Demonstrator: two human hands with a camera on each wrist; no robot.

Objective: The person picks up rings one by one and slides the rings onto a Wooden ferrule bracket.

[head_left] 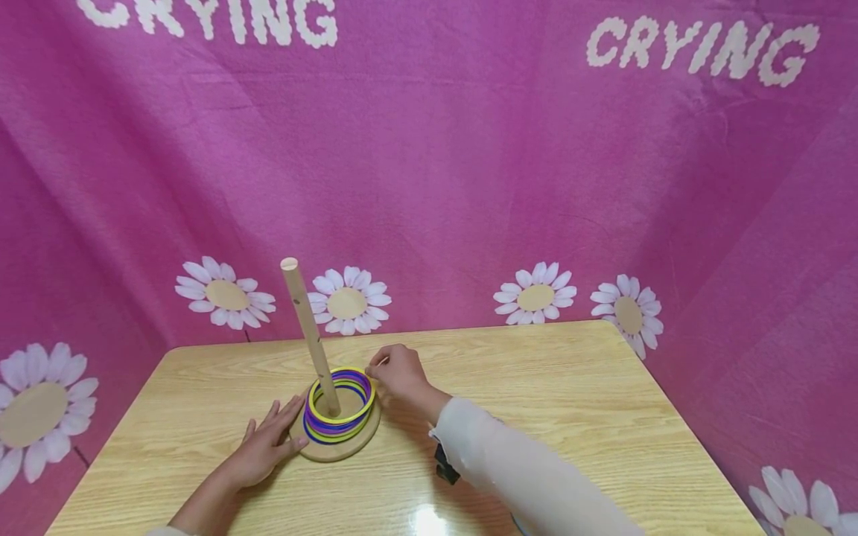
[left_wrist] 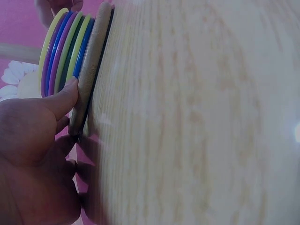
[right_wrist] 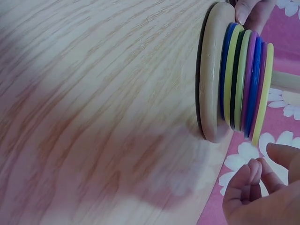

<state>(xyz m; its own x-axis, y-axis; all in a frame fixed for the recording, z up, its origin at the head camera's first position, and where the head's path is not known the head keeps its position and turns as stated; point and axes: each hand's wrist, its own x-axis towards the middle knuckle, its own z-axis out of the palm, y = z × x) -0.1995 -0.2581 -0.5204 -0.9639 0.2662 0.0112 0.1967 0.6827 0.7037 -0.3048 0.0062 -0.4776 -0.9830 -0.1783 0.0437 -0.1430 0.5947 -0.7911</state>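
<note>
A wooden peg (head_left: 310,331) rises from a round wooden base (head_left: 338,452) on the table's left half. Around its foot lies a stack of several thin rings in yellow, purple, blue and green, with a yellow ring (right_wrist: 263,101) on top. My left hand (head_left: 264,450) rests at the base's left side, fingers extended and thumb (left_wrist: 70,93) against the base's edge. My right hand (head_left: 405,372) is by the stack's far right side, fingers loosely bent. In the right wrist view a gap shows between thumb and fingertips, close to the top ring, with nothing held.
The light wooden table (head_left: 550,402) extends to the right of the stand. Behind it hangs a pink cloth (head_left: 442,186) with white daisies and lettering. A black device (head_left: 445,465) sits at my right wrist, and a blue curved edge (head_left: 519,524) peeks out below the sleeve.
</note>
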